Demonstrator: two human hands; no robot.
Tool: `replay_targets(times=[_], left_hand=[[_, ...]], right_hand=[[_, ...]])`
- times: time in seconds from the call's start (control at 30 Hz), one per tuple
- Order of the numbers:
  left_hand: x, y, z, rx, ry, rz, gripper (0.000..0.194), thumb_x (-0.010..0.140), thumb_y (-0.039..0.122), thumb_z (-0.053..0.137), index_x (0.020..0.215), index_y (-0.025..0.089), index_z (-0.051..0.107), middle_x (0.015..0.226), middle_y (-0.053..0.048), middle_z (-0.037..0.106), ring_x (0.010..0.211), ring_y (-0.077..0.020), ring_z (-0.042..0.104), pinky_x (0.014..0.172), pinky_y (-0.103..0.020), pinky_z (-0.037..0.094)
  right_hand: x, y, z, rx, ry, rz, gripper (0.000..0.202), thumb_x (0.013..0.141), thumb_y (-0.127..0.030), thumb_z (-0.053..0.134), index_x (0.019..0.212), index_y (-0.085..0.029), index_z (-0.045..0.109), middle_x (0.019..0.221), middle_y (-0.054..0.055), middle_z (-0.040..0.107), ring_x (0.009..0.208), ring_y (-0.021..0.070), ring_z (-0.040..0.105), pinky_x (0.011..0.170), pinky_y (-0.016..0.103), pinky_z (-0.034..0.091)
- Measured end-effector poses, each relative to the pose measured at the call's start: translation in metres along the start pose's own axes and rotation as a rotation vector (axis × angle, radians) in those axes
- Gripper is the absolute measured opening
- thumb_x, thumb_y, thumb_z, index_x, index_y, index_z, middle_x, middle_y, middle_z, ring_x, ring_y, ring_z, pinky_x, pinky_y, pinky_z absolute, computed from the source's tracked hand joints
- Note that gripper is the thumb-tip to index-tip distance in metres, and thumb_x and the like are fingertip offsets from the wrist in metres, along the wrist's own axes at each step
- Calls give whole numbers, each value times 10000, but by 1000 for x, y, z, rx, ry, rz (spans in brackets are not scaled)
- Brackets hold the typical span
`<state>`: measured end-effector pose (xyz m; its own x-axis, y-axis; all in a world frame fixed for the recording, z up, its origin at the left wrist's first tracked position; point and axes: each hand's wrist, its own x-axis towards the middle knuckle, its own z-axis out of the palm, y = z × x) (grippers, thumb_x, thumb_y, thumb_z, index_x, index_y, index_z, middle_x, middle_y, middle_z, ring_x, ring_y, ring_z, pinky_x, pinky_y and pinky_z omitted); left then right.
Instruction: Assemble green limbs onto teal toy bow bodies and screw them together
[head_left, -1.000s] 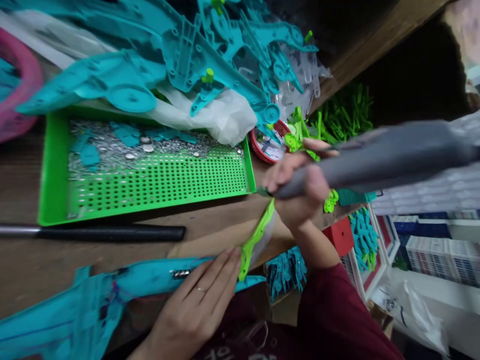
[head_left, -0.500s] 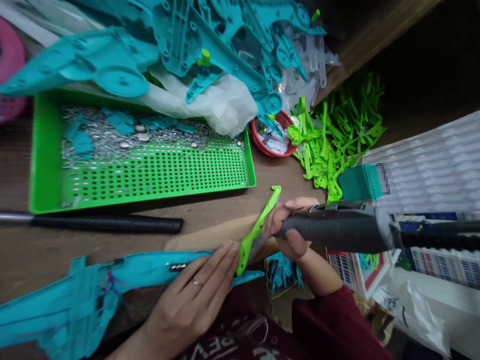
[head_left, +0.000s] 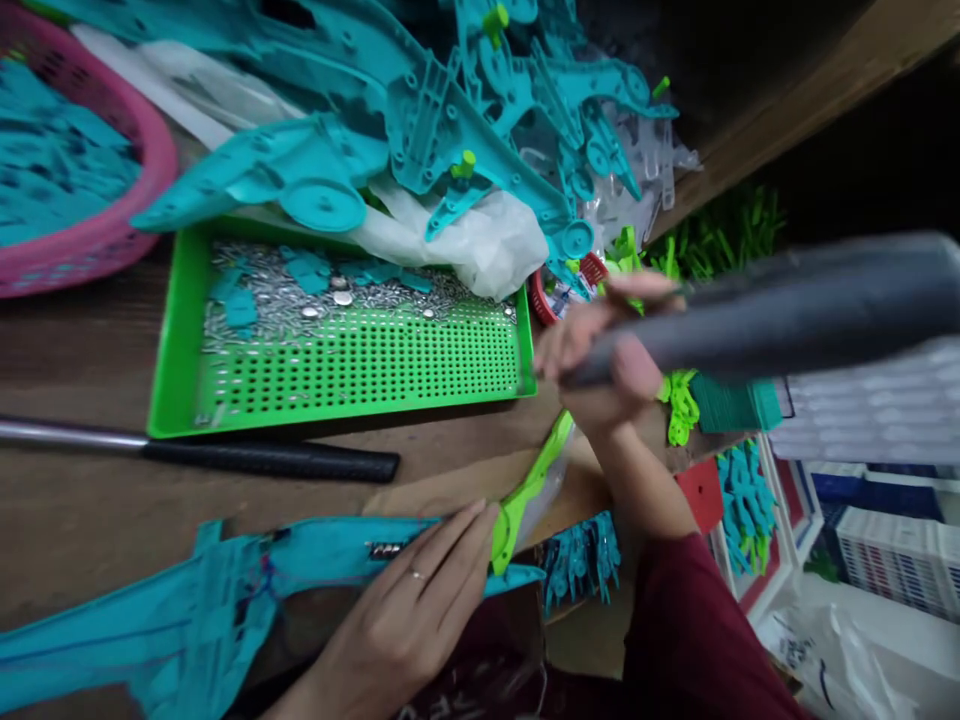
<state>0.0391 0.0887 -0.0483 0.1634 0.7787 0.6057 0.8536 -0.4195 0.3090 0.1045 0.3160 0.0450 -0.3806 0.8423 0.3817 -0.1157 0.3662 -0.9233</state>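
Observation:
My left hand (head_left: 420, 590) lies with fingers stretched flat across a long teal plastic shell (head_left: 330, 545), its fingertips at the lower end of a bright green plastic arm (head_left: 521, 495). Its thumb is hidden. A clear strip shows along the green arm's right side. Wires run through the shell, and a small metal part (head_left: 386, 550) sits in it beside my fingers. Raised above the table, my right hand (head_left: 600, 350) is closed around a thick dark electric screwdriver (head_left: 757, 315), blurred by motion; its tip is not visible.
Behind my hands stands a green perforated tray (head_left: 161, 400) with screws and teal pieces. A black-handled tool (head_left: 277, 460) lies before it. Teal shells (head_left: 315, 170) are piled behind. A pink basket (head_left: 161, 150) stands left, a red basket (head_left: 540, 298) beyond my right hand, a teal stack (head_left: 735, 403) right.
My right hand has lifted the screwdriver up and away from the green arm. My left hand stays on the shell. The view has shifted, bringing more of the pink basket in.

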Motion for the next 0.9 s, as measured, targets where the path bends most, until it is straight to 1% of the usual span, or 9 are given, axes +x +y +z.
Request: replay_targets(times=[0.07, 0.17, 0.27, 0.53, 0.63, 0.7, 0.77, 0.83, 0.9], left_hand=[[-1, 1, 0, -5, -4, -14, 343, 966, 63, 467, 1245, 23, 662, 1347, -189, 680, 1313, -309, 607, 1166, -439, 437], [-3, 4, 1, -38, -2, -68, 351, 964, 80, 464, 1248, 53, 670, 1380, -169, 664, 1361, -299, 567, 1190, -453, 412], [-4, 6, 3, -62, 34, -92, 365, 965, 69, 432, 1228, 55, 684, 1381, -164, 665, 1372, -297, 554, 1203, -452, 380], [1, 3, 1, -75, 35, -96, 367, 985, 61, 398, 1208, 51, 689, 1340, -160, 688, 1319, -298, 587, 1128, -434, 412], [3, 0, -2, -75, 21, -89, 376, 999, 49, 369, 1195, 65, 690, 1316, -151, 703, 1293, -290, 609, 1096, -422, 442], [3, -2, -3, -68, 16, -63, 379, 991, 22, 370, 1200, 56, 683, 1304, -155, 709, 1268, -292, 631, 1071, -421, 470], [2, -3, -4, -63, 14, -30, 347, 979, 16, 421, 1224, 33, 666, 1301, -173, 708, 1270, -306, 632, 1061, -434, 491], [0, -5, -3, -79, 6, -6, 325, 971, 35, 489, 1257, 13, 642, 1308, -194, 700, 1303, -325, 608, 1070, -449, 499], [-2, -5, -2, -111, -9, -4, 334, 971, 48, 517, 1285, -1, 620, 1326, -215, 684, 1339, -339, 579, 1085, -463, 495]], right_hand=[[23, 19, 25, 40, 70, -57, 461, 765, -661, 622, 1026, -313, 471, 526, -134, 427, 387, 104, 487, 444, 266, 473], [40, 50, 46, 22, 71, -57, 393, 831, -583, 581, 1067, -280, 496, 580, -99, 432, 428, 112, 513, 475, 287, 487], [41, 66, 50, -10, 60, -52, 434, 840, -619, 581, 1089, -279, 475, 591, -96, 428, 435, 116, 515, 480, 294, 481], [44, 73, 53, -1, 45, -21, 403, 856, -596, 592, 1080, -279, 481, 590, -103, 429, 430, 102, 522, 495, 274, 486], [45, 57, 54, 29, 87, -52, 341, 865, -512, 595, 1095, -283, 488, 589, -100, 447, 437, 110, 530, 491, 269, 489], [35, 30, 46, 29, 155, -77, 272, 888, -475, 559, 1082, -301, 482, 589, -97, 441, 435, 112, 522, 479, 263, 484], [10, -5, 30, 25, 178, -93, 196, 918, -467, 512, 1048, -322, 497, 574, -97, 421, 406, 109, 485, 443, 254, 469], [-26, -39, 10, 34, 75, -82, 166, 933, -465, 515, 1037, -336, 534, 553, -97, 435, 377, 109, 460, 406, 252, 463], [-68, -65, -8, 23, -81, -15, 206, 929, -459, 565, 1101, -349, 545, 569, -90, 499, 404, 125, 514, 418, 271, 504]])
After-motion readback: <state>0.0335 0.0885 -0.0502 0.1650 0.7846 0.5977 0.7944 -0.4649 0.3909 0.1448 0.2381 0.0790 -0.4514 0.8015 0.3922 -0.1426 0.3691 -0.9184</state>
